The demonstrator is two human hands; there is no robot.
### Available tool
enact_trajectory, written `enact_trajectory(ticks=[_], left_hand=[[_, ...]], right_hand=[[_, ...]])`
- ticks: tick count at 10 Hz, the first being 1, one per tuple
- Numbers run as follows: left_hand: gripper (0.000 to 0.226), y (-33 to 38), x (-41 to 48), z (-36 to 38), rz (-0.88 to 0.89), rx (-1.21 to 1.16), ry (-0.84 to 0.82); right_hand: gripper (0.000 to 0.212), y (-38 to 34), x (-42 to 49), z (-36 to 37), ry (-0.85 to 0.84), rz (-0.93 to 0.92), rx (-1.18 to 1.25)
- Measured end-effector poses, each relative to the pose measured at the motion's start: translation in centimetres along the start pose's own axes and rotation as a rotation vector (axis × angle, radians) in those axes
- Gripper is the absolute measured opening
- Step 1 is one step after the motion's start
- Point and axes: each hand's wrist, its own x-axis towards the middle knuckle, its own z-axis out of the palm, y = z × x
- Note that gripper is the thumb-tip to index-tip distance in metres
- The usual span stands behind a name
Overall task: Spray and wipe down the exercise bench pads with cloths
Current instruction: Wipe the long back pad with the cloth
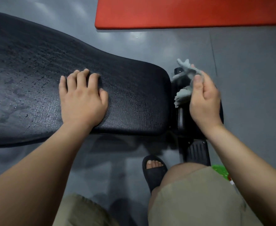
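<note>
One pad (134, 95), long axis roughly left-right

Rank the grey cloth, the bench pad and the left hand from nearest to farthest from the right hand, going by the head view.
1. Grey cloth: pinched in the right hand itself.
2. Bench pad: its rounded end lies just left of that hand.
3. Left hand: farther left, resting on the pad.

The grey floor (248, 75) is smooth, catching soft patches of overhead light toward 11 and 12 o'clock. A red mat (191, 12) lies at 1 o'clock. A thin seam (214, 54) crosses the floor at 2 o'clock.
</note>
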Motion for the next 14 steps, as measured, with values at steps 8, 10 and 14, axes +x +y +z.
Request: enact_trajectory(ticks=[8, 10, 14], left_hand=[[0.046, -0.2, 0.2, 0.0, 0.002, 0.001, -0.004], [0.048, 0.1, 0.2, -0.1, 0.0, 0.013, -0.023], [0.046, -0.1, 0.3, -0.1, -0.007, -0.003, -0.009]], right_hand=[[0.059, 4.8, -3.2, 0.4, -0.531, 0.204, -0.687], [0.059, 6.8, 5.7, 2.6, -0.477, 0.24, -0.688], [0.06, 9.0, 4.5, -0.4, -0.311, 0.642, -0.667]])
